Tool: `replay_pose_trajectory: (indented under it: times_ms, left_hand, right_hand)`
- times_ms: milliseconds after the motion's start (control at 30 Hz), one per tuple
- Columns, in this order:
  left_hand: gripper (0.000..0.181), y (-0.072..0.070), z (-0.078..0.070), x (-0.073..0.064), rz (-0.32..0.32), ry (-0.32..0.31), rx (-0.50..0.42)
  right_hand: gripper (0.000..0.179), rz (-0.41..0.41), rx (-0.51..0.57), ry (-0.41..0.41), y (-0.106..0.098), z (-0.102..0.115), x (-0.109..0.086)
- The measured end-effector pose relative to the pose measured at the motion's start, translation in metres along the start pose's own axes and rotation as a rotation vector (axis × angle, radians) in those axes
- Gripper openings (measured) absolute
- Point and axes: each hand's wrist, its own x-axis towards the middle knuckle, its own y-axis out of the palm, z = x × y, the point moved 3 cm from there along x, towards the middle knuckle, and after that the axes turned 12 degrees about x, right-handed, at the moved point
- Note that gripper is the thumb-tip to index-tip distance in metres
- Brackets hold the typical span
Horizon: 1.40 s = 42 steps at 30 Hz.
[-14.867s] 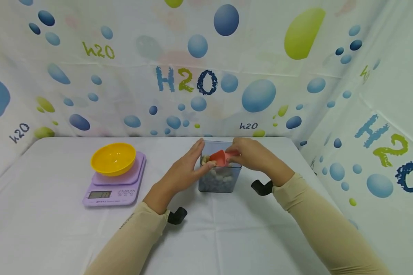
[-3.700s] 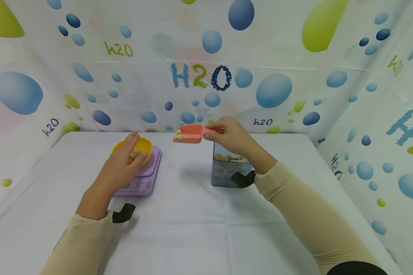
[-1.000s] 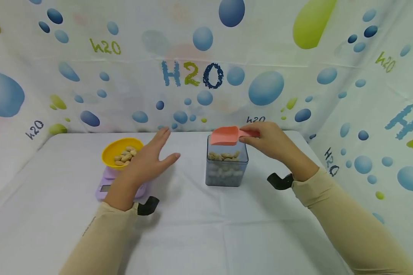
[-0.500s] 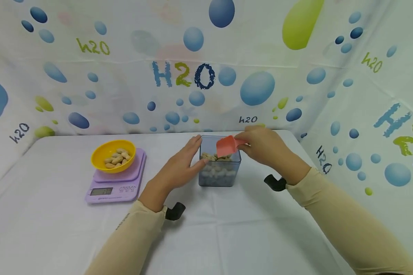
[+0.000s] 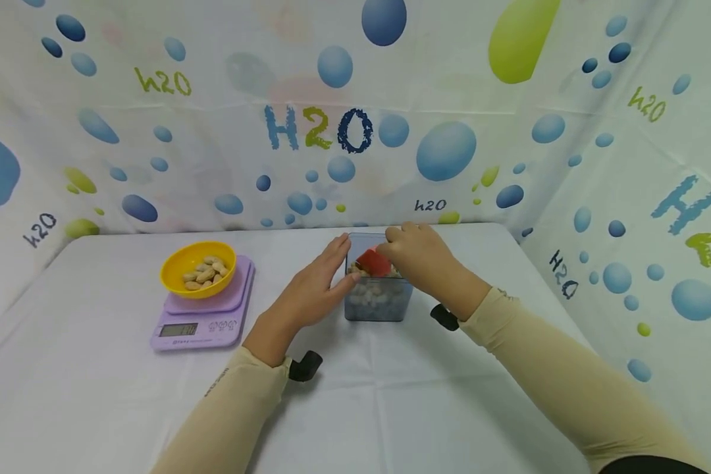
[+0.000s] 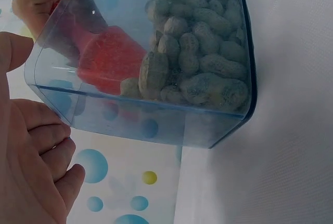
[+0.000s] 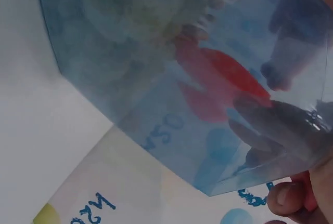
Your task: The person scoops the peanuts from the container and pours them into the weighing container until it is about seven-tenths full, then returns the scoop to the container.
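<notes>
A red scoop (image 5: 374,262) dips into a clear bluish plastic container (image 5: 374,309) of unshelled peanuts (image 6: 192,42). My right hand (image 5: 426,263) holds its handle from above, fingers curled, at the container's right rim. Through the wall in the left wrist view, the scoop's bowl (image 6: 112,60) meets the peanuts at a tilt. My left hand (image 5: 308,289) touches the container's left rim, with its fingers extended in the head view and the thumb at the near edge. The right wrist view shows the scoop dimly through the wall.
Left of the container, a yellow bowl (image 5: 174,280) with several peanuts stands on a purple kitchen scale (image 5: 201,339) with a lit display. A white cloth (image 5: 343,421) covers the table, and a patterned curtain (image 5: 225,145) hangs behind it.
Over the last second my left hand moved right to the container and the scoop went down into the peanuts. The bowl, which held none about 15 seconds ago, now has peanuts.
</notes>
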Motion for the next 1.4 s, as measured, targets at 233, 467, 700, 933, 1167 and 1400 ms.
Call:
replay_pose_trajectory:
  times_ms: [233,467,700,933,1167,1400]
  left_hand:
    - [0.072,0.000,0.001,0.003,-0.002,0.001,-0.010]
    - [0.073,0.001,0.001,0.004,-0.005,0.004,-0.009]
    - [0.072,0.001,0.002,0.004,-0.009,0.007,-0.008]
    - [0.074,0.003,0.001,0.003,0.005,-0.006,-0.015]
    - [0.074,0.004,0.000,0.003,0.005,-0.009,-0.022]
    - [0.075,0.003,0.001,0.002,0.001,0.004,0.012]
  right_hand:
    - [0.019,0.055,0.144,-0.018,-0.003,-0.006,0.007]
    - [0.009,0.136,0.325,0.076,-0.011,-0.012,0.003]
    - [0.015,0.158,0.388,0.152,-0.012,-0.014,0.004]
    - [0.013,0.229,0.497,0.232,-0.008,-0.016,-0.002]
    - [0.017,0.242,0.435,0.226,-0.008,-0.014,-0.003]
    - [0.027,0.325,0.567,0.262,-0.009,-0.022,-0.003]
